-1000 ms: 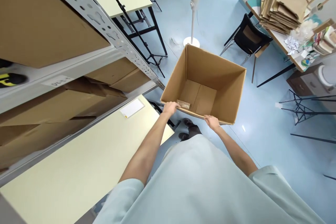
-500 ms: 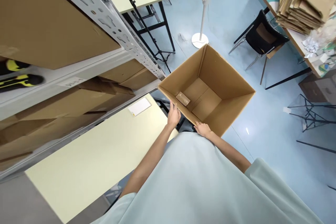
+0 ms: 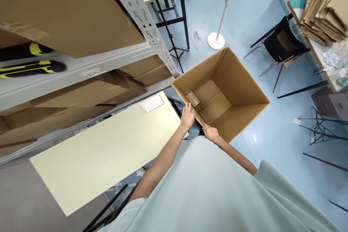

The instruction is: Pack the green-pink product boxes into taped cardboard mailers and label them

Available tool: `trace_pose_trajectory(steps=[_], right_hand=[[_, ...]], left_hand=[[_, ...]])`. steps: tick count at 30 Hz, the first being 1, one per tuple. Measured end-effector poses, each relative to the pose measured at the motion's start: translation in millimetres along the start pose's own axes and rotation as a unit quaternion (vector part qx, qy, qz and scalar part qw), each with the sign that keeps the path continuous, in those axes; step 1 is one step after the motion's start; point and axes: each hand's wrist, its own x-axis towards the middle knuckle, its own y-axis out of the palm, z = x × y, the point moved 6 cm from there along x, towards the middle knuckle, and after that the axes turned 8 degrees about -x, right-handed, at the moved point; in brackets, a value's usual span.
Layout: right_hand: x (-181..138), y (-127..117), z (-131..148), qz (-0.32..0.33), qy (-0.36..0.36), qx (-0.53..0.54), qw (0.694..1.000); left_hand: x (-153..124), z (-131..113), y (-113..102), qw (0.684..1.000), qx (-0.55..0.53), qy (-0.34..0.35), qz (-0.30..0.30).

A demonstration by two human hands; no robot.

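Note:
A large cardboard box stands open-topped in front of me, tilted in view, with its inside facing up. Low inside it, near the left wall, lies a small brown carton. My left hand is on the near left rim, its fingers hooked over the edge. Farther right along that same rim, my right hand grips the cardboard, fingers curled over it. The undersides of both hands and the box's outer near wall are hidden.
To the left, a metal shelf rack holds cardboard boxes and black-yellow tools. A pale tabletop carries a white card. Beyond the box stand a white fan, a black chair and a desk with stacked flattened cardboard.
The view has shifted, so the surroundings and box appear farther right. My left hand has come a little closer to my right along the rim; the right keeps its grip.

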Motion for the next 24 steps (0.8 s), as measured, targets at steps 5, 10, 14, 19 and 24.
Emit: trace_pose_trajectory(steps=[5, 10, 14, 19, 24], right_hand=[[-13.3, 5.5, 10.6, -0.033, 0.092, -0.003, 0.995], [-29.6, 21.0, 36.7, -0.078, 0.216, 0.019, 0.973], [-35.1, 29.1, 57.2, -0.082, 0.234, 0.039, 0.968], [-36.3, 32.9, 73.7, -0.083, 0.225, 0.054, 0.969], [-31.4, 29.1, 89.9, -0.095, 0.180, 0.042, 0.978]], left_hand=[[-26.1, -3.4, 14.9, 0.991, -0.012, 0.102, 0.082], [-36.7, 10.3, 15.9, 0.982, 0.020, 0.147, 0.120], [-46.0, 23.3, 12.9, 0.977, 0.052, 0.161, 0.133], [-52.8, 31.7, 4.8, 0.976, 0.064, 0.156, 0.139], [-54.9, 34.9, -11.1, 0.980, 0.069, 0.127, 0.134]])
